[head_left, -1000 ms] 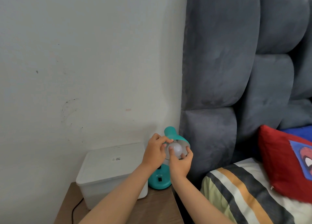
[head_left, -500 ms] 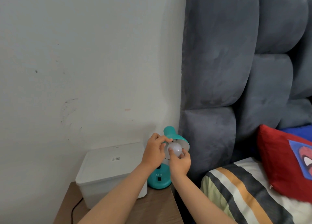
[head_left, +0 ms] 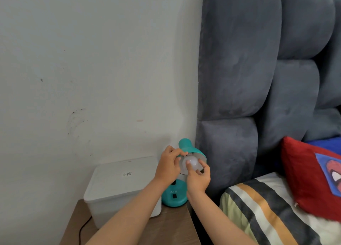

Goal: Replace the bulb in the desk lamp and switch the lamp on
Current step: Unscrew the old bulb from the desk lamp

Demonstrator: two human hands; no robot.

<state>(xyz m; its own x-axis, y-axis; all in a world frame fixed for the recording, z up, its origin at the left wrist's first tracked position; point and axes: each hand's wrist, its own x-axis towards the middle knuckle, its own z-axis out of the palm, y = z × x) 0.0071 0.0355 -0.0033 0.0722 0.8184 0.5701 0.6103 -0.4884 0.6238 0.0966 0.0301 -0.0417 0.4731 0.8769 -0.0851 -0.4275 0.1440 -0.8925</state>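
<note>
The person stood over the wooden bedside table [head_left: 166,226], where the small teal metal desk lamp [head_left: 175,195] sat at three o'clock from a white lidded plastic box [head_left: 120,185]. The left hand [head_left: 168,166] pinched the rim of the teal shade [head_left: 191,149], steadying it, while the right hand [head_left: 199,178] curled thumb and fingers around the frosted white round bulb [head_left: 191,162] seated in the shade's mouth. To my eye, turning went best with the shade held rigid, the bulb kept square to the socket, and only light pressure.
</note>
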